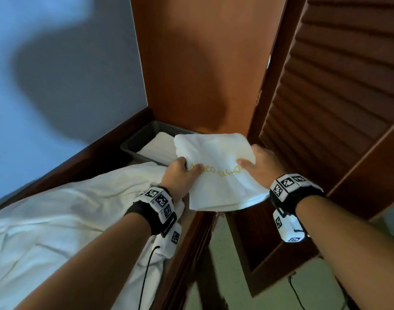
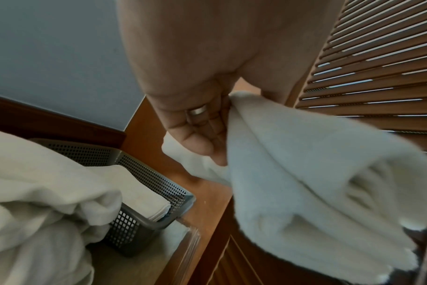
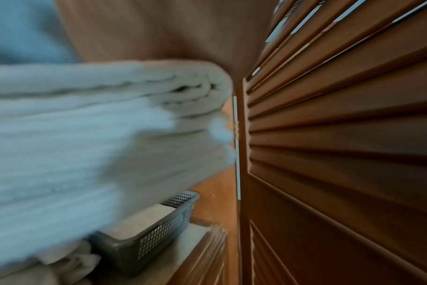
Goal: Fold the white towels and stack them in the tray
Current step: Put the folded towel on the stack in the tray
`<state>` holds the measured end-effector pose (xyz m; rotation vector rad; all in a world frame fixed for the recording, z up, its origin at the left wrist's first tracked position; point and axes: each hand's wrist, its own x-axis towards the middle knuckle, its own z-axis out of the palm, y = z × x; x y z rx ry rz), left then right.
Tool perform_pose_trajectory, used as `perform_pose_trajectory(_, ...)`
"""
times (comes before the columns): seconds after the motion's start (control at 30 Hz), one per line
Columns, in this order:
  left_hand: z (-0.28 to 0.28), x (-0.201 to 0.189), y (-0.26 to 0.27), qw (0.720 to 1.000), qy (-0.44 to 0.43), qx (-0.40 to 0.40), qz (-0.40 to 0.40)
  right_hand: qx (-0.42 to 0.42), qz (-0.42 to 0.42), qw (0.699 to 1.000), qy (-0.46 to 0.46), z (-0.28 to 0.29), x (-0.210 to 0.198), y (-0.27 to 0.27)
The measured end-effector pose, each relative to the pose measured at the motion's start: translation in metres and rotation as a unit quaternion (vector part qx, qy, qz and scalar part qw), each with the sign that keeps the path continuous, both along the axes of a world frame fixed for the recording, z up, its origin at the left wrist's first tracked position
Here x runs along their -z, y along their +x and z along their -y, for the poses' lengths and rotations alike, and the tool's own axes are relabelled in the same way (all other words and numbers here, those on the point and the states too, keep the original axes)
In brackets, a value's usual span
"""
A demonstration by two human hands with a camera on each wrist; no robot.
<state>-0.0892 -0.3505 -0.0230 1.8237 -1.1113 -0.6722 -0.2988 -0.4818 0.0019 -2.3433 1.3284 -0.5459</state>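
Note:
A folded white towel [image 1: 216,159] with yellow lettering hangs in the air, held at its near corners. My left hand [image 1: 182,173] grips its left side and my right hand [image 1: 256,162] grips its right side, thumbs on top. The left wrist view shows my fingers [image 2: 200,135] curled under the towel's [image 2: 317,183] layered folds. Behind and left of it sits the grey perforated tray [image 1: 133,144] with a folded white towel [image 1: 158,144] inside. In the right wrist view the held towel [image 3: 85,144] fills the left side, blurred, above the tray [image 3: 154,246].
Crumpled white towels [image 1: 64,220] lie piled on the shelf at the left, in front of the tray. A louvred wooden door [image 1: 339,97] stands open close on the right. A wooden panel [image 1: 202,63] rises behind the tray, and a pale wall [image 1: 57,63] is at the left.

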Motion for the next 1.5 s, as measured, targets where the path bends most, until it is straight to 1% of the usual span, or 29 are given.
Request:
perform_pose_trajectory(0.17,0.074,0.028,0.043,0.998,0.000,-0.067,-0.016,-0.040,-0.046,0.998,-0.022,0.094,0.018,0.077)
perform_pose_trajectory(0.3,0.136,0.056,0.078,0.989,0.011,-0.132,-0.065,-0.073,-0.079,0.994,-0.028,0.177,0.035,0.143)
perform_pose_trajectory(0.4,0.176,0.077,0.100,0.976,0.036,-0.191,-0.098,-0.107,-0.073,0.991,-0.026,0.231,0.061,0.199)
perform_pose_trajectory(0.5,0.203,0.095,0.118,0.961,0.039,-0.241,-0.130,-0.133,-0.084,0.987,-0.017,0.265,0.087,0.241)
perform_pose_trajectory(0.6,0.221,0.110,0.140,0.936,0.017,-0.307,-0.173,-0.176,-0.075,0.982,0.000,0.292,0.114,0.285)
perform_pose_trajectory(0.8,0.241,0.142,0.173,0.881,-0.026,-0.425,-0.205,-0.246,-0.058,0.967,0.015,0.316,0.147,0.359)
perform_pose_trajectory(0.9,0.246,0.156,0.188,0.851,-0.007,-0.470,-0.236,-0.271,-0.066,0.959,0.043,0.318,0.166,0.386)
perform_pose_trajectory(0.97,0.249,0.165,0.195,0.837,0.047,-0.472,-0.274,-0.269,-0.109,0.953,0.086,0.321,0.184,0.394)
perform_pose_trajectory(1.03,0.256,0.170,0.197,0.833,0.126,-0.447,-0.302,-0.244,-0.170,0.942,0.156,0.325,0.203,0.393)
perform_pose_trajectory(1.07,0.259,0.171,0.197,0.830,0.153,-0.434,-0.314,-0.231,-0.188,0.937,0.181,0.329,0.211,0.390)
perform_pose_trajectory(1.17,0.268,0.172,0.196,0.821,0.185,-0.419,-0.340,-0.213,-0.211,0.929,0.217,0.337,0.222,0.380)
perform_pose_trajectory(1.27,0.269,0.171,0.193,0.817,0.199,-0.420,-0.342,-0.222,-0.221,0.924,0.217,0.348,0.219,0.380)
perform_pose_trajectory(1.33,0.266,0.170,0.191,0.822,0.197,-0.421,-0.329,-0.221,-0.218,0.930,0.196,0.356,0.212,0.379)
perform_pose_trajectory(1.4,0.262,0.167,0.189,0.834,0.217,-0.403,-0.309,-0.211,-0.212,0.938,0.176,0.359,0.209,0.375)
perform_pose_trajectory(1.5,0.257,0.163,0.184,0.856,0.264,-0.349,-0.274,-0.198,-0.263,0.930,0.163,0.362,0.216,0.364)
